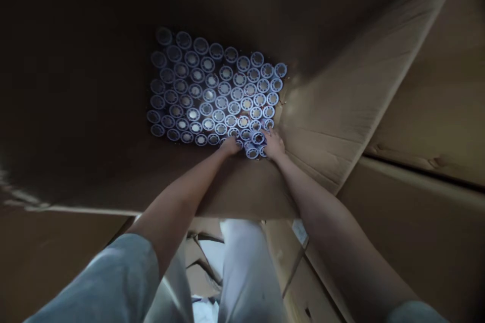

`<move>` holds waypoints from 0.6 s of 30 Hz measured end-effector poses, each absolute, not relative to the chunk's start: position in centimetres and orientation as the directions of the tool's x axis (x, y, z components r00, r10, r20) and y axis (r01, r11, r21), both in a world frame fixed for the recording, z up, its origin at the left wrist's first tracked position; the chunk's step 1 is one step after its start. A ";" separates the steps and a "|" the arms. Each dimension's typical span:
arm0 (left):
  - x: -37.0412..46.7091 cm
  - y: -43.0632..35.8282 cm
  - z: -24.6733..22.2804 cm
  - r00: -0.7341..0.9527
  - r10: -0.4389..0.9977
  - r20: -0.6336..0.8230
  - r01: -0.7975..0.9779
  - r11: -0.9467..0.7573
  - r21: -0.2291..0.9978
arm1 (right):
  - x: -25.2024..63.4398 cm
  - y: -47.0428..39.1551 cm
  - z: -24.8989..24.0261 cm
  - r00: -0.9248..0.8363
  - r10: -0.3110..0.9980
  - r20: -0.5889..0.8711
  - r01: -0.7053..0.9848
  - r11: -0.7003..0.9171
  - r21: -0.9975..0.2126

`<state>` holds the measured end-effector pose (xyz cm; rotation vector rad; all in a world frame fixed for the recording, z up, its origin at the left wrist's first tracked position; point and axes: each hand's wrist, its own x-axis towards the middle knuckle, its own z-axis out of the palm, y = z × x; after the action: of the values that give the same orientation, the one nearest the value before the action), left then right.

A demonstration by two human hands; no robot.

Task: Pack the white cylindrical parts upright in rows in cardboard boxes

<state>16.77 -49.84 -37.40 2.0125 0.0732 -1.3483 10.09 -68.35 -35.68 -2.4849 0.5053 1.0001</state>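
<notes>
Deep inside a large cardboard box, several round bluish-white cylindrical parts stand in close rows on the bottom. My left hand is at the near edge of the rows, its fingers curled against a part there; what they grip is hidden. At the near right corner, my right hand has its fingers spread over the parts beside the box wall. Between the two hands, a few parts sit slightly higher and tilted.
The near box edge crosses below my forearms. More cardboard boxes stand to the right, with another cardboard surface at lower left. Cardboard flaps and white scraps lie around my legs.
</notes>
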 end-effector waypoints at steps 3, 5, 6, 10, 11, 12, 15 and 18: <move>18.6 -46.4 -30.8 0.419 -0.278 -0.864 0.455 -0.759 0.465 | 9.7 -67.2 -31.9 0.720 -0.209 -0.661 -0.502 -0.815 -0.290; 19.3 -43.8 -25.1 0.469 -0.251 -0.847 0.531 -0.686 0.497 | 9.4 -65.9 -28.7 0.764 -0.174 -0.622 -0.474 -0.805 -0.358; 19.6 -42.4 -22.0 0.512 -0.226 -0.829 0.580 -0.621 0.527 | 9.3 -65.1 -27.1 0.784 -0.145 -0.604 -0.451 -0.801 -0.393; 20.0 -36.1 -10.3 0.643 -0.048 -0.764 0.740 -0.219 0.636 | 11.2 -60.6 -20.6 0.855 -0.003 -0.519 -0.321 -0.788 -0.525; 19.9 -34.1 -7.6 0.667 0.008 -0.745 0.741 -0.106 0.663 | 12.3 -58.9 -18.8 0.877 0.042 -0.478 -0.275 -0.774 -0.571; 19.6 -32.1 -5.0 0.695 0.076 -0.715 0.717 0.003 0.697 | 13.6 -56.8 -16.8 0.899 0.098 -0.427 -0.216 -0.749 -0.626; 17.8 -25.5 1.3 0.746 0.357 -0.562 0.521 0.211 0.827 | 17.8 -49.0 -9.9 0.911 0.336 -0.241 0.013 -0.605 -0.796; 15.0 -18.7 4.5 0.636 0.639 -0.433 0.366 0.244 0.898 | 21.0 -39.4 -3.1 0.808 0.581 -0.094 0.180 -0.395 -0.901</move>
<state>14.95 -18.66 4.54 1.3665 0.9329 0.2288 21.01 -39.37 -3.11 -1.9625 -0.5683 0.4886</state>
